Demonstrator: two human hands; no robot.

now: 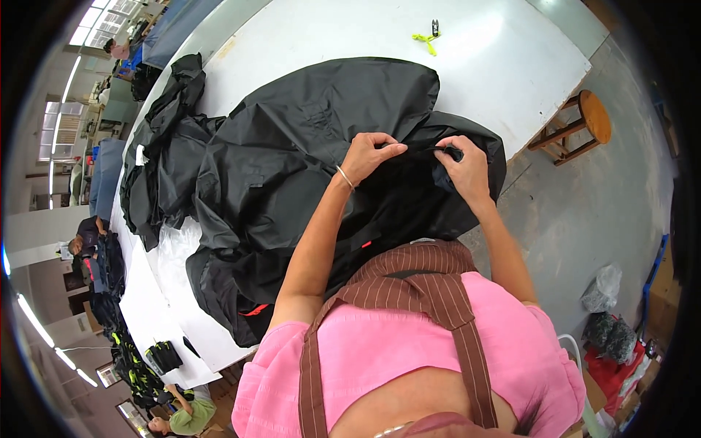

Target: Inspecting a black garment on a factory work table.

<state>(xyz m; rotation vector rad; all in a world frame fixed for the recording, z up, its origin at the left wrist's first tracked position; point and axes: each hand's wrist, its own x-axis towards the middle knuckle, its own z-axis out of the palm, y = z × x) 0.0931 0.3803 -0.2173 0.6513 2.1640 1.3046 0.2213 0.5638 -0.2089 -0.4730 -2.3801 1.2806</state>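
Note:
A large black garment (266, 146), like a jacket or coat in smooth thin cloth, lies spread and rumpled on the white table. Over its right part, my left hand (363, 157) is closed, thumb and finger pinching a thin black edge or strip. A short way to the right, my right hand (467, 171) is closed on the same dark strip, with a small black loop by the thumb. The strip runs between both hands; its exact kind is too dark to make out. Small red details show on the garment's near side.
On the white table (504, 73) lies a neon-yellow strip (424, 42) beside a small black object (435, 28). A wooden stool (595, 117) stands right of the table. Clear plastic (175, 244) lies at left. Co-workers (186, 416) and piled dark garments are further left.

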